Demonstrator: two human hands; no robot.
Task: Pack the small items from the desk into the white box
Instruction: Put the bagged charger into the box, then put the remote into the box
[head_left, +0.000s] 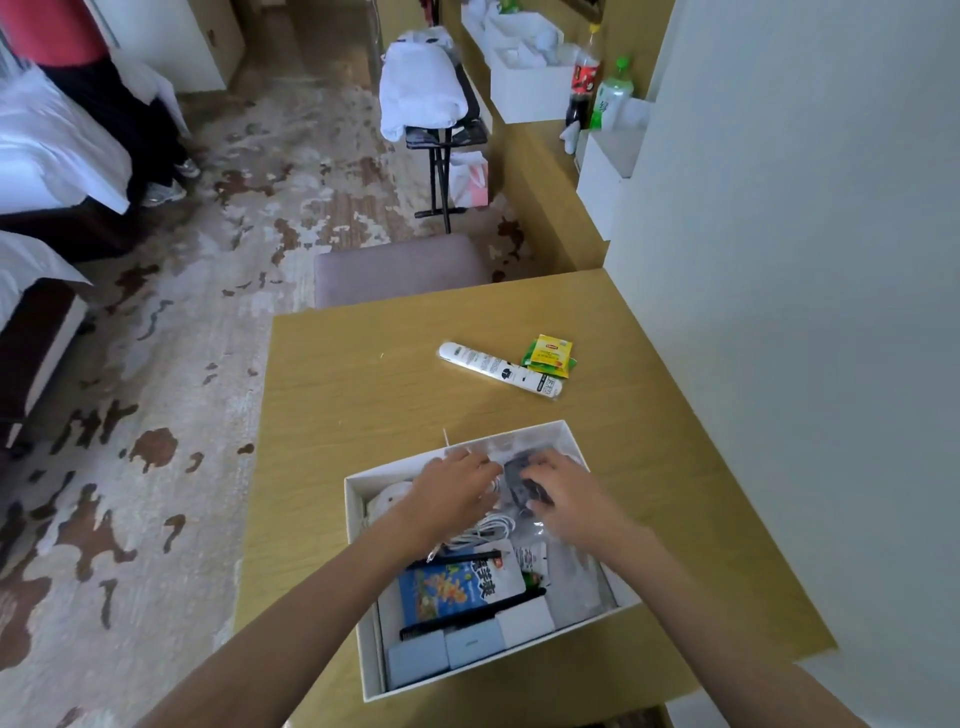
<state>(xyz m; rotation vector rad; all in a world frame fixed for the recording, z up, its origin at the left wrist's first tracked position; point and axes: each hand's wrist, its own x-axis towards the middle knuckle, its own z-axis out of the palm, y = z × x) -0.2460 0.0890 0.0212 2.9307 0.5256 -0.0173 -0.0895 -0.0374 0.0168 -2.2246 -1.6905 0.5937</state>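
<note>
Room: hotel-type room as I read it from the head camera, with patterned carpet (171, 322), beds at the left edge and a pale wall on the right.
Desk: yellow wood-grain desk (363, 395) fills the lower centre; a padded stool (400, 267) stands at its far edge.
White box: open white box (363, 660) sits on the near part of the desk, lid off, both of my hands inside its far end.
Left hand: left hand (452, 491) lies palm down over the far-left part of the box; fingers slightly curled, and I cannot tell whether they are closed on anything.
Right hand: right hand (563, 493) lies just beside the left; fingers bent down onto a dark item in a clear plastic bag (514, 480). I cannot tell whether this is a grasp or only a press.
Box contents: coiled white cable (483, 532) below the hands; blue snack packet (457, 582) nearer me; black pen (470, 621) across it; two pale blue small boxes (447, 649) at the near wall.
Items outside the box: white wrapped tube (493, 368) and yellow tea-bag sachets (550, 353), touching each other, well apart from the box on the far part of the desk.
</note>
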